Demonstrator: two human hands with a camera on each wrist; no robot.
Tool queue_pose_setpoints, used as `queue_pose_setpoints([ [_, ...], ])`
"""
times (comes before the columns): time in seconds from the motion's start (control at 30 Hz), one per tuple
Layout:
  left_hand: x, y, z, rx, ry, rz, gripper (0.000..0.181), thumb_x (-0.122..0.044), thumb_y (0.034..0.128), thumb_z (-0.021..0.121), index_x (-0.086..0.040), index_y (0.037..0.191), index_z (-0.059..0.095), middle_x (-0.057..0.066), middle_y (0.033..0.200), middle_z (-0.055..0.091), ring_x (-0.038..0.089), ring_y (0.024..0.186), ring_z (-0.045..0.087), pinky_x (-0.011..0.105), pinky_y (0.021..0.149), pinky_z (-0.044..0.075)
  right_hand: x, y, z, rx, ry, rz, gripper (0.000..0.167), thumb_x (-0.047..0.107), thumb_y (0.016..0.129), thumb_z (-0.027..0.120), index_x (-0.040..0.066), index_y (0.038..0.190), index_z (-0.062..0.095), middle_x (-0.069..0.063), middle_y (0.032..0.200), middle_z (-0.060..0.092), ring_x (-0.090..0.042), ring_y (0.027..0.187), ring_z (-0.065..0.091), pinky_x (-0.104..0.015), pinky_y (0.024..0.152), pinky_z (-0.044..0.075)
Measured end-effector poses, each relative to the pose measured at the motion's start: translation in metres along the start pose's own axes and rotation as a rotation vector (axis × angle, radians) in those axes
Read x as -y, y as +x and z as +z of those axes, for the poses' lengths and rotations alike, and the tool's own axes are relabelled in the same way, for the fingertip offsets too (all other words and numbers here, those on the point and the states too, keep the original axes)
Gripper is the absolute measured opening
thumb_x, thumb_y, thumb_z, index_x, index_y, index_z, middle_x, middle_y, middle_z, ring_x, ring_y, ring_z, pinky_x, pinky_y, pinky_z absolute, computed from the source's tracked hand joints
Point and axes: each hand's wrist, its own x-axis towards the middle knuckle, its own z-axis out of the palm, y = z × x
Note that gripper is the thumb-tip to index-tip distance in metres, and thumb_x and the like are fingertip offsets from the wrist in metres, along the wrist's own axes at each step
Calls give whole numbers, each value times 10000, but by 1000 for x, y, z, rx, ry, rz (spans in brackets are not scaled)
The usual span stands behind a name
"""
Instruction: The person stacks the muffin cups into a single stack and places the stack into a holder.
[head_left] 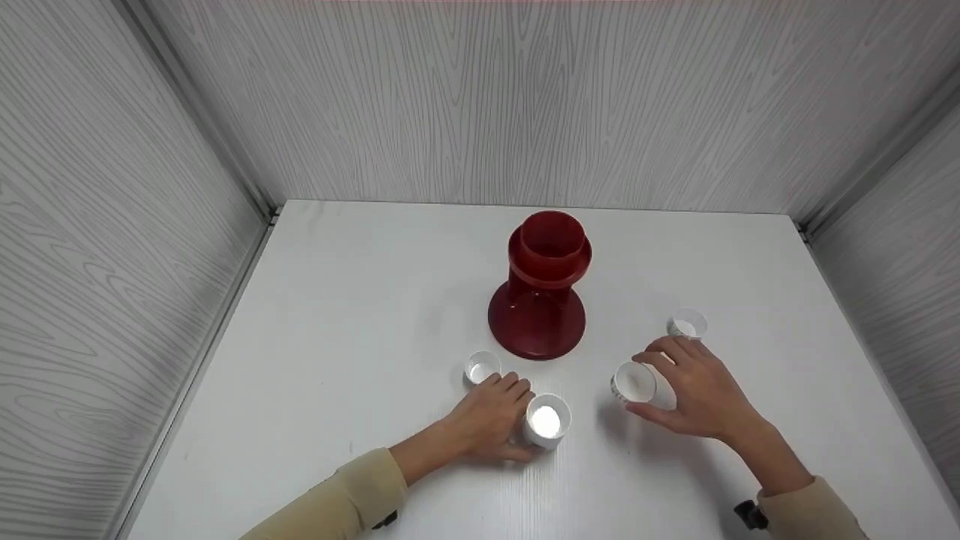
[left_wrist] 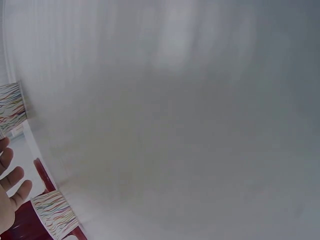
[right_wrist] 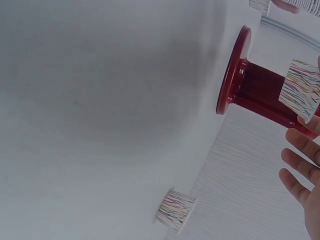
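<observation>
Glossy plastic, paper, wood grain

Red stand (head_left: 541,289) is resembling smooth, glossy plastic. Cups (right_wrist: 175,210) are resembling matt paper. Bench (head_left: 360,300) is showing a smooth, soft sheen. Wall panels (head_left: 480,105) are displaying wood grain. Sleeves (head_left: 367,491) are resembling matt cloth.

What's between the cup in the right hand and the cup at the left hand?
In the head view, only bare white tabletop shows between the right wavy-striped cup and the left wavy-striped cup.

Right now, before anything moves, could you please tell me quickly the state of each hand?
Left hand: closed, holding a wavy-striped cup.
Right hand: closed, holding another wavy-striped cup.
</observation>
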Motion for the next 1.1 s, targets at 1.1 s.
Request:
queue_pose_setpoints([
  [1.1,0,0,-2,83,9,-6,790,-854,852,549,-170,1235,639,-25,1166,654,153,1082,585,297,930,504,45,38,-13,-120,146,-144,612,565,756,876,149,1183,735,-12,1128,694,-199,1074,645,-332,932,479],
])
